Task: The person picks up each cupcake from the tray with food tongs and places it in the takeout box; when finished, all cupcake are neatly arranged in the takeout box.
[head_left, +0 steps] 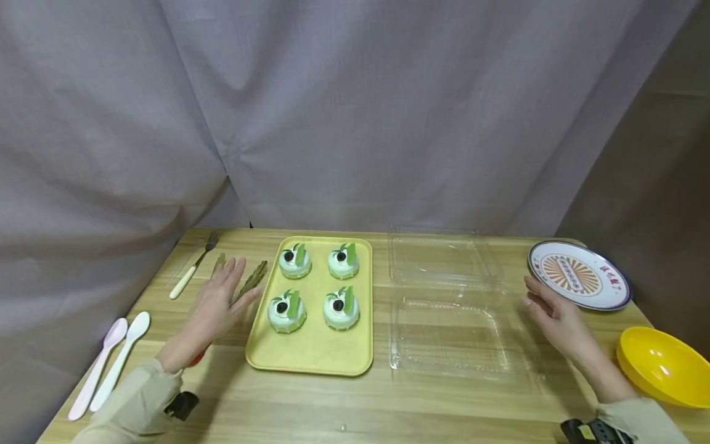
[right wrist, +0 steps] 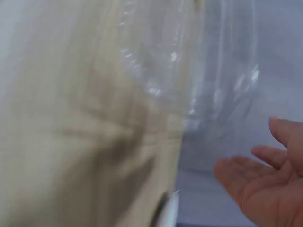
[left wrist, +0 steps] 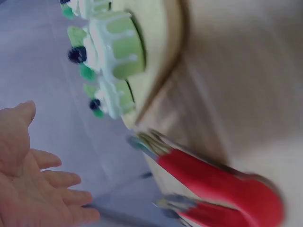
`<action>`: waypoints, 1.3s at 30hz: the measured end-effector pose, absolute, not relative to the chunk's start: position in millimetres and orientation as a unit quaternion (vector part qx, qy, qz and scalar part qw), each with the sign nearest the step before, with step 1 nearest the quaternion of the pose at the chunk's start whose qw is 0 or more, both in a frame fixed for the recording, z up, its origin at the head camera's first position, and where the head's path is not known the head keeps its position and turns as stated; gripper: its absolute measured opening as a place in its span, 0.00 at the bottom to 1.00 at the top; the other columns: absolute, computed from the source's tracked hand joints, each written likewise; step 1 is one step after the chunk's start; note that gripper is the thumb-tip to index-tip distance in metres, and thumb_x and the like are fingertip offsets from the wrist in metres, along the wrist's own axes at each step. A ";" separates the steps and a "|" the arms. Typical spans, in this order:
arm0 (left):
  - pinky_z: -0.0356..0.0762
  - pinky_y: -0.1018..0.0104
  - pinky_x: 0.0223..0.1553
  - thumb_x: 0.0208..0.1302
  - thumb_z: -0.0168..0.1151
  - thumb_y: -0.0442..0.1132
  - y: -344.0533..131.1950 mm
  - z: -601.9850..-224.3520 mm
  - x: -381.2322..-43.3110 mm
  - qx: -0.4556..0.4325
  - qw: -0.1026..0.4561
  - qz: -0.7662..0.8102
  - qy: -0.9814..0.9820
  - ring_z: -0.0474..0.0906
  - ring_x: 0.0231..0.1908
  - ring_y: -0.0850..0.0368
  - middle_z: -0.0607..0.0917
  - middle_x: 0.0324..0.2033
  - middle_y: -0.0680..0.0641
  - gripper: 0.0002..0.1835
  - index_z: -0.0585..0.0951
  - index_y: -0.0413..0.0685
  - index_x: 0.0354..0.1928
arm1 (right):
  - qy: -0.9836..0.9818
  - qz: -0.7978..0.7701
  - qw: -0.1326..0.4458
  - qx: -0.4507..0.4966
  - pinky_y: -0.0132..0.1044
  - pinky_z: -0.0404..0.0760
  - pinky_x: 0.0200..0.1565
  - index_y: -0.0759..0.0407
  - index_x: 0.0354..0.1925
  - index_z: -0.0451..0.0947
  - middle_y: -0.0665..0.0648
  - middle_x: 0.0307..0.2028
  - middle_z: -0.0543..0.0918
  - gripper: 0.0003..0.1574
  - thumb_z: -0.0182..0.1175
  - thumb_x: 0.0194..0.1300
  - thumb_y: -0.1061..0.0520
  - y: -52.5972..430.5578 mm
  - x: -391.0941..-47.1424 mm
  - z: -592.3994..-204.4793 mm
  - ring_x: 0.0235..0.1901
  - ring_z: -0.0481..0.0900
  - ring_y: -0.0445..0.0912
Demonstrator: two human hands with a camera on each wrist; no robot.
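Note:
My left hand (head_left: pixel 219 305) hovers with spread fingers over a pair of tongs (left wrist: pixel 222 182), empty. The tongs have a red handle and greenish tips; the hand hides their middle in the head view. To its right, a yellow tray (head_left: pixel 310 354) carries several small green-and-white cakes (head_left: pixel 341 308), each topped with a dark round piece and green leaf-like pieces. My right hand (head_left: pixel 560 320) holds nothing, its fingers loosely bent, between an open clear plastic box (head_left: pixel 455 333) and a patterned plate (head_left: pixel 577 277). In the right wrist view the clear box lies beyond the fingertips.
At the far left lie a fork (head_left: pixel 194 265) with a pale handle, a pink spoon (head_left: pixel 100 364) and a white spoon (head_left: pixel 122 357). A yellow bowl (head_left: pixel 662 367) stands by my right forearm. A grey curtain (head_left: pixel 355 117) hangs behind the wooden table (head_left: pixel 310 407).

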State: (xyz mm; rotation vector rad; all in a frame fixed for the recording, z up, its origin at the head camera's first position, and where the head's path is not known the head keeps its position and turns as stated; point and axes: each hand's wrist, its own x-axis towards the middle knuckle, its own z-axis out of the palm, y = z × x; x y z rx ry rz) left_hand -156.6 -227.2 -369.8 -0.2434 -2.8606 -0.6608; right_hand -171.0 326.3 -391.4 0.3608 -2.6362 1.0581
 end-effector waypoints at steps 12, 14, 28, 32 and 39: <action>0.68 0.35 0.59 0.63 0.65 0.42 -272.2 -393.6 -132.2 -0.029 0.092 -0.306 -0.947 0.70 0.59 0.27 0.66 0.65 0.23 0.39 0.62 0.23 0.67 | -0.846 0.518 0.011 0.126 0.10 0.70 0.44 0.53 0.73 0.58 0.18 0.48 0.70 0.35 0.52 0.71 0.66 364.0 -168.0 -416.0 0.47 0.71 0.14; 0.67 0.36 0.61 0.62 0.66 0.43 -273.3 -397.7 -135.0 -0.022 0.077 -0.317 -0.945 0.66 0.63 0.26 0.66 0.65 0.23 0.41 0.61 0.23 0.68 | -0.843 0.524 0.011 0.122 0.10 0.70 0.43 0.37 0.67 0.63 0.18 0.49 0.71 0.35 0.52 0.71 0.67 370.6 -164.3 -417.6 0.47 0.71 0.14; 0.79 0.61 0.31 0.55 0.72 0.42 -284.4 -413.3 -140.8 0.045 0.031 -0.346 -0.937 0.79 0.31 0.46 0.67 0.64 0.23 0.48 0.58 0.22 0.69 | -0.822 0.553 -0.011 0.137 0.11 0.71 0.42 0.25 0.57 0.68 0.20 0.48 0.75 0.35 0.51 0.71 0.68 363.8 -173.2 -428.3 0.45 0.75 0.17; 0.80 0.51 0.47 0.54 0.73 0.39 -285.6 -415.1 -139.9 0.048 0.026 -0.353 -0.934 0.77 0.51 0.35 0.69 0.61 0.21 0.48 0.57 0.19 0.68 | -0.824 0.548 -0.011 0.143 0.11 0.71 0.42 0.26 0.58 0.68 0.21 0.48 0.76 0.35 0.50 0.71 0.68 359.9 -177.7 -430.8 0.45 0.75 0.17; 0.70 0.39 0.57 0.52 0.74 0.40 -290.0 -416.9 -137.3 0.066 0.031 -0.318 -0.945 0.72 0.54 0.30 0.71 0.57 0.22 0.49 0.58 0.22 0.68 | -0.835 0.531 -0.013 0.141 0.10 0.70 0.42 0.32 0.63 0.66 0.20 0.47 0.74 0.33 0.51 0.71 0.66 352.4 -184.4 -431.3 0.45 0.74 0.16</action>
